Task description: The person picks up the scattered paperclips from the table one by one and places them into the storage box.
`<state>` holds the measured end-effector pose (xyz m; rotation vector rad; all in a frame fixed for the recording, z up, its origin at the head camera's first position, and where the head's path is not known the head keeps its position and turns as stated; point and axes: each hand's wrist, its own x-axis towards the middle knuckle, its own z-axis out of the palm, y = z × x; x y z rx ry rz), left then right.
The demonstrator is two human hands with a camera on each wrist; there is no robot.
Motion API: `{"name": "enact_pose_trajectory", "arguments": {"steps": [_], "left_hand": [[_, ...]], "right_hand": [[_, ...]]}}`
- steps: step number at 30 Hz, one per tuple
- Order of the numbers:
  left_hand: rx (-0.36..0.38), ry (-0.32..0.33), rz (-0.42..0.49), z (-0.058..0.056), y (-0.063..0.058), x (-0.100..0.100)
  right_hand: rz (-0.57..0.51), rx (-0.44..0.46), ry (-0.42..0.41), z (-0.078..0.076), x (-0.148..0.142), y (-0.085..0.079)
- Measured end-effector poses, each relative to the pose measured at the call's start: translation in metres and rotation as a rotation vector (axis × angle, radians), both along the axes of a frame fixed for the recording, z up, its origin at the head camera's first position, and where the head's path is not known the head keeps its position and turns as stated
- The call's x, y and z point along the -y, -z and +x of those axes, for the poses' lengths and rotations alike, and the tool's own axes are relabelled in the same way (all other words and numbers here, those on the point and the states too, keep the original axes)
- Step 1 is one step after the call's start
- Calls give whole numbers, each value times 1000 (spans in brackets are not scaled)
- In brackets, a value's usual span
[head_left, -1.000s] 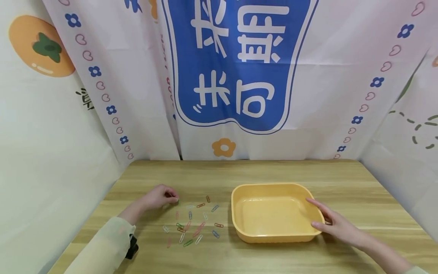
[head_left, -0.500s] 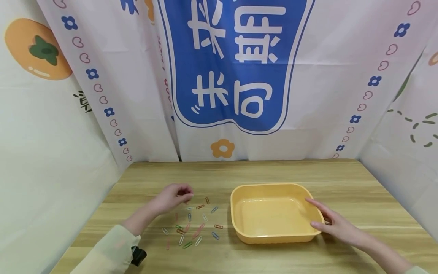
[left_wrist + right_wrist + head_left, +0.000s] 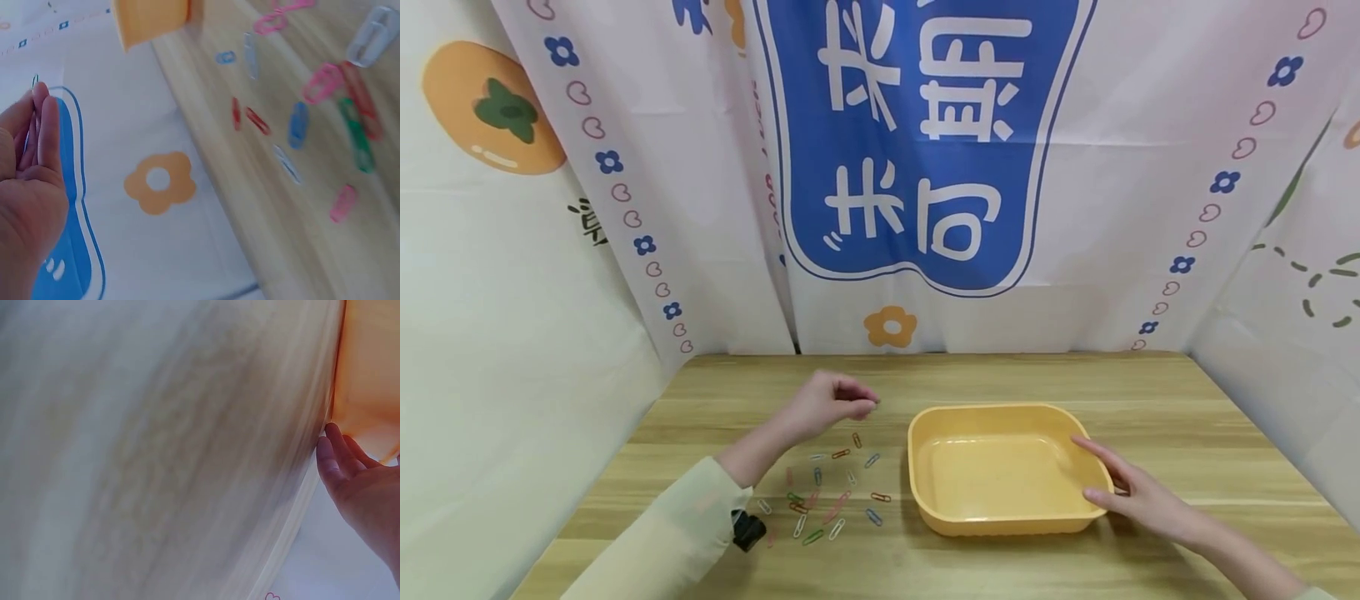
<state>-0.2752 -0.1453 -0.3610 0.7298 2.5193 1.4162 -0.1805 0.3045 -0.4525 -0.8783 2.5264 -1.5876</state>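
Observation:
My left hand [image 3: 832,404] is raised over the table, left of the yellow plastic basin [image 3: 1009,527]. Between its thumb and fingers it pinches a green paper clip [image 3: 35,80], whose loop pokes out past the fingertips in the left wrist view. The right hand [image 3: 1138,498] holds the basin's right rim, with thumb and forefinger over the edge; other fingers lie against the outer wall in the right wrist view. No clips show inside the basin. Loose paper clips, among them a blue clip [image 3: 874,517], a red clip [image 3: 881,497] and a green clip [image 3: 813,537], lie scattered left of it.
The wood-grain table [image 3: 1000,575] reaches back to a printed cloth [image 3: 1075,317] hanging behind it. More pale cloth hangs at both sides. A black device [image 3: 748,531] is strapped at the left wrist.
My left hand has risen from the table beyond the clips and moved right toward the basin, with the green paper clip. The right hand and the basin have stayed in place.

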Motion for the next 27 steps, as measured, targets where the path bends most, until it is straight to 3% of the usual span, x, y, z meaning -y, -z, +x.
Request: {"name": "enact_pose_trajectory", "arguments": {"steps": [5,12,17,21,27], "left_hand": [[-35,23,29,-11,-10,-25],[39,80,40,-19,-23,-64],[15,143,18,-22,-27,-91],[0,182,-23,-27,-19,-112],[-17,291,-86,-29,4,-141]], "right_hand": [[-4,21,0,0,0,0],[-1,28,-10,0,0,0],[20,19,-6,0,-1,-2],[28,16,-6,-1,-3,-2],[3,36,-36,-2,-3,0]]}}
